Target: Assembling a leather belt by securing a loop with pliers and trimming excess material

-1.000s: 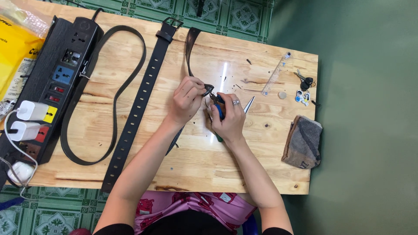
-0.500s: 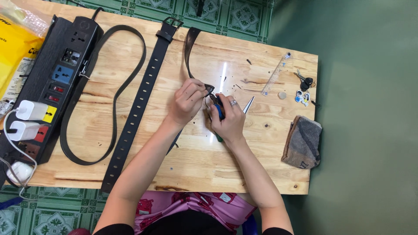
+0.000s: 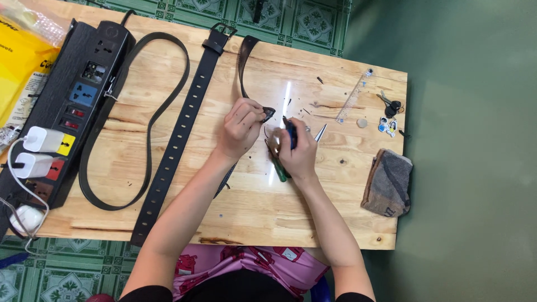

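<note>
1. My left hand (image 3: 241, 126) is pinched shut on the pointed tip of a dark leather strap (image 3: 244, 61), near the middle of the wooden table (image 3: 235, 212). From my fingers the strap curves up toward the table's far edge.
2. My right hand (image 3: 299, 151) sits just beside the left, closed around a blue-handled tool (image 3: 291, 133). A green handle (image 3: 278, 170) sticks out below my palm, and a metal tip (image 3: 320, 132) shows to the right. I cannot tell whether these belong to one tool or two.
3. I count three straps in all. One is in my left hand. One is a long black belt with holes (image 3: 173, 145) lying straight from the far edge to the near edge, buckle away from me. One is a plain black strap (image 3: 112, 112) looped on the left part of the table.
4. One black power strip (image 3: 67, 112) lies along the left edge, with two white plugs (image 3: 36, 151) in it.
5. One clear ruler (image 3: 353, 96) lies right of my hands, with one bunch of keys (image 3: 389, 109) beyond it.
6. One folded grey cloth (image 3: 387, 182) rests at the right edge.
7. One yellow package (image 3: 19, 72) sits at the far left.
</note>
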